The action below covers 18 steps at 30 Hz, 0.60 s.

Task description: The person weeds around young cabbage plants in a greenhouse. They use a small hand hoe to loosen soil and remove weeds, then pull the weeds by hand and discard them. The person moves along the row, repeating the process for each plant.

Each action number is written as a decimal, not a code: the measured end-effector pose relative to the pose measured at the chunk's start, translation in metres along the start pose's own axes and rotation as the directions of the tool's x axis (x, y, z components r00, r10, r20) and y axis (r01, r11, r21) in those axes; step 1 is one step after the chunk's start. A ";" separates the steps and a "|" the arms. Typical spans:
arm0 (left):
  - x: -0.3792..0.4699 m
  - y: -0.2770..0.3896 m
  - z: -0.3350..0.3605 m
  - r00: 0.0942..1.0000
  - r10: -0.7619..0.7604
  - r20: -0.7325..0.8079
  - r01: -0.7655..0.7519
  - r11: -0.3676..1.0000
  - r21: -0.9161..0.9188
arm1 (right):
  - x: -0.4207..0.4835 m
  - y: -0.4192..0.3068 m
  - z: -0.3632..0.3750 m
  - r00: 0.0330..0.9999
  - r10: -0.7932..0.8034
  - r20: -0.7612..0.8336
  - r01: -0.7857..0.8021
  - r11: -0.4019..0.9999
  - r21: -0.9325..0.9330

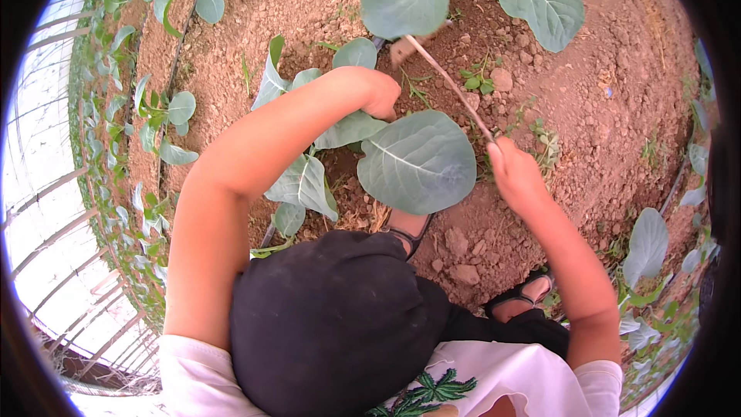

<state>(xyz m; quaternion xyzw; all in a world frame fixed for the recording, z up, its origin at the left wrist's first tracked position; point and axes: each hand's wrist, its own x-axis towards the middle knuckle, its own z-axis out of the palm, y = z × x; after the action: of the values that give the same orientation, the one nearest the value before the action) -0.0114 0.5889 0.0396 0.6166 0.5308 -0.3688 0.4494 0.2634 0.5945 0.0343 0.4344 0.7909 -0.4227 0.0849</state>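
My right hand (515, 176) is closed around the thin wooden handle of a small hoe (448, 82). The handle slants up and left to a blurred, soil-coloured head, partly behind a broad leaf of the far brassica plant (408, 0). My left hand (379, 92) reaches over the near brassica plant (417, 162), beside its leaves. Its fingers curl down, and their tips are hidden, so whether they hold anything cannot be told. Between the two plants, reddish-brown soil (431, 72) bears small green weeds (477, 78), a little left of the hoe handle.
My bent knee in black cloth (330, 313) rises close below the near plant. Sandalled feet (411, 229) stand on cloddy soil. Black drip lines (184, 40) run along the rows. More brassicas grow at left (168, 121) and right (645, 249). A wire-and-pole fence (52, 202) borders the left.
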 end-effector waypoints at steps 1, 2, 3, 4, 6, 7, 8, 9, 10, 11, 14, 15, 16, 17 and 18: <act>0.007 -0.002 -0.001 0.999 -0.032 0.014 0.031 0.996 0.084 | 0.010 -0.006 0.009 1.000 -0.005 -0.018 0.005 1.000 -0.026; 0.015 -0.004 -0.002 0.998 -0.064 0.024 0.059 0.984 0.168 | 0.017 -0.006 0.015 1.000 0.026 -0.013 -0.027 0.996 -0.089; 0.021 -0.007 0.001 0.994 -0.100 0.036 0.088 0.965 0.248 | 0.023 -0.006 0.020 0.999 0.053 -0.003 -0.053 0.987 -0.150; 0.026 -0.010 0.005 0.994 -0.107 0.011 0.099 0.949 0.299 | 0.025 -0.006 0.023 0.997 0.083 0.002 -0.080 0.974 -0.212; 0.033 -0.020 0.013 0.986 -0.154 -0.059 0.164 0.952 0.257 | 0.019 0.003 0.014 0.991 0.129 0.044 -0.115 0.965 -0.234; 0.034 -0.024 0.018 0.979 -0.180 -0.093 0.197 0.953 0.232 | 0.013 0.007 0.009 0.986 0.151 0.066 -0.130 0.960 -0.247; 0.037 -0.027 0.022 0.971 -0.194 -0.139 0.220 0.953 0.206 | 0.008 0.011 0.005 0.984 0.165 0.075 -0.142 0.960 -0.243; 0.038 -0.030 0.025 0.960 -0.207 -0.189 0.241 0.953 0.182 | 0.004 0.016 0.002 0.990 0.129 0.066 -0.115 0.977 -0.182; 0.041 -0.032 0.028 0.946 -0.221 -0.237 0.261 0.953 0.156 | 0.001 0.022 -0.001 0.994 0.093 0.055 -0.085 0.989 -0.119; 0.045 -0.035 0.028 0.951 -0.203 -0.231 0.253 0.944 0.211 | -0.002 0.027 -0.002 0.998 0.056 0.042 -0.054 0.997 -0.057; 0.057 -0.029 0.025 0.965 -0.150 -0.217 0.218 0.915 0.340 | -0.006 0.035 -0.005 0.997 0.072 -0.015 -0.071 0.995 0.077; 0.056 -0.023 0.020 0.965 -0.139 -0.223 0.216 0.903 0.371 | -0.005 0.036 -0.007 0.995 0.094 -0.033 -0.089 0.989 0.120; 0.055 -0.018 0.017 0.965 -0.129 -0.228 0.213 0.890 0.402 | -0.003 0.037 -0.007 0.993 0.112 -0.046 -0.104 0.983 0.154; 0.054 -0.016 0.014 0.970 -0.129 -0.206 0.207 0.880 0.427 | -0.002 0.038 -0.007 0.990 0.131 -0.058 -0.118 0.975 0.189; 0.052 -0.014 0.014 0.974 -0.132 -0.183 0.202 0.870 0.451 | 0.000 0.037 -0.005 0.987 0.147 -0.068 -0.129 0.966 0.226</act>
<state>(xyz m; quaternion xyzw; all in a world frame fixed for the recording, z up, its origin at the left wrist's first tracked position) -0.0161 0.5931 -0.0156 0.6834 0.5095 -0.4769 0.2143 0.2934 0.6082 0.0157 0.5126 0.7097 -0.4822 0.0320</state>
